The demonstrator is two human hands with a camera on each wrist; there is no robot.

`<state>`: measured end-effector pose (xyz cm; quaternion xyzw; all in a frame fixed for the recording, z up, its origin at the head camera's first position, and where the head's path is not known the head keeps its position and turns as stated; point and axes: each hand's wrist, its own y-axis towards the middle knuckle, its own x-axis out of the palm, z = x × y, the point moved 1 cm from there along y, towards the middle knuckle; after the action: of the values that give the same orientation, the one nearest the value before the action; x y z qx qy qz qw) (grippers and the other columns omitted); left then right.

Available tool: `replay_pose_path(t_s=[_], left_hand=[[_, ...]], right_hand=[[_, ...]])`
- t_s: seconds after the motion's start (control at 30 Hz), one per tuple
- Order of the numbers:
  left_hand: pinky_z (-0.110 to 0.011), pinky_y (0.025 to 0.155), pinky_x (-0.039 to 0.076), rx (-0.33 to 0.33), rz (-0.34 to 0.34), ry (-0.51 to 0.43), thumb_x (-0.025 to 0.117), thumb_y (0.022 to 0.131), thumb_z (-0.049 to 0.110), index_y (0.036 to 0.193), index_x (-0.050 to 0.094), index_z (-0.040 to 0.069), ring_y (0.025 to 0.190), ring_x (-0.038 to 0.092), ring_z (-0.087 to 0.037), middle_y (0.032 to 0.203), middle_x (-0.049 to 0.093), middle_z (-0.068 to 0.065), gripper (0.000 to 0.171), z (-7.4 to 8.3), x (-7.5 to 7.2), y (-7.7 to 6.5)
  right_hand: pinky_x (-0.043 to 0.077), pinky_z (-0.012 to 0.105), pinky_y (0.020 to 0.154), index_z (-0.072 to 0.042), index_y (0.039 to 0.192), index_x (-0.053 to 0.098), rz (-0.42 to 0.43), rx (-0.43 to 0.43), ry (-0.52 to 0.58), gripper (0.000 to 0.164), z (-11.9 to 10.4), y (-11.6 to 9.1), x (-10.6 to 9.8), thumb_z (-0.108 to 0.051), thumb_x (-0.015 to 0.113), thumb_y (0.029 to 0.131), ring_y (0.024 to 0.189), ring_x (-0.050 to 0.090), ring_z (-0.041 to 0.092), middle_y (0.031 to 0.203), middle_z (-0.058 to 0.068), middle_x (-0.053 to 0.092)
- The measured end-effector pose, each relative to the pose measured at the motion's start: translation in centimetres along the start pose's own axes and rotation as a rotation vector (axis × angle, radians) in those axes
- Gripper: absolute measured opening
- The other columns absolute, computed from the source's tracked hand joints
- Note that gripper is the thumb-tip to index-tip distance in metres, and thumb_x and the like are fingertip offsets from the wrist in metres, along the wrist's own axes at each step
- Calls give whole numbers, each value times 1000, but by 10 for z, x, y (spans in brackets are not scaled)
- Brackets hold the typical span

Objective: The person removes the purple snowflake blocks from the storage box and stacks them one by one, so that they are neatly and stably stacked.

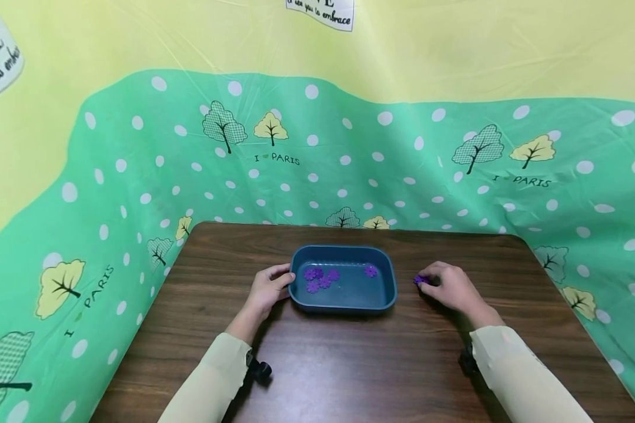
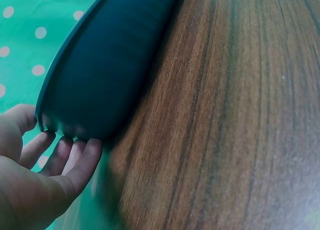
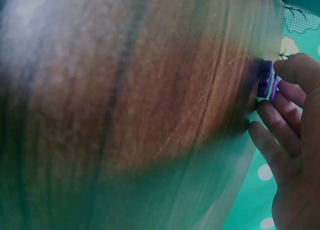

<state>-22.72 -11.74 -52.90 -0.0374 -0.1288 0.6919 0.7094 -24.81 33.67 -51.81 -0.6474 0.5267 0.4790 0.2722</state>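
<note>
One left hand (image 1: pixel 265 289) grips the left end of one dark-blue rectangular tray (image 1: pixel 354 295); one right hand (image 1: pixel 451 287), near its right end, pinches at least one purple flower piece (image 1: pixel 419 280). Six small purple flowers (image 1: pixel 324 282), scalloped at edges, lie inside, five grouped leftward. Behind hangs green dotted cloth (image 1: pixel 296 202).

My sleeves (image 1: pixel 211 376) are pale cream; the tray (image 1: pixel 354 296) is dark blue, the flowers (image 1: pixel 313 287) purple. I see a brown table (image 1: pixel 349 364) with darker grain and a green and yellow cloth (image 1: pixel 381 138) patterned with white dots and trees.
</note>
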Motion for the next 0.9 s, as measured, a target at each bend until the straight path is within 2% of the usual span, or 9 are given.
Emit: replay_pose_path(t_s=[0.53,0.9], left_hand=[[-42,88,63,1,5,-6,68,96,6,134,63,-5,104,69,-26,130,64,-28,40,0,1,0],[-43,91,62,-7,2,-6,68,96,7,136,63,-3,106,68,-25,130,63,-26,41,-1,-1,0]], right_hand=[[55,59,92,-5,113,76,-12,8,-49,29,-4,0,2,-21,78,89,106,68,36,114,14,73],[55,61,94,-5,116,75,-51,24,-57,31,-5,3,0,-21,77,90,109,67,37,118,15,72]])
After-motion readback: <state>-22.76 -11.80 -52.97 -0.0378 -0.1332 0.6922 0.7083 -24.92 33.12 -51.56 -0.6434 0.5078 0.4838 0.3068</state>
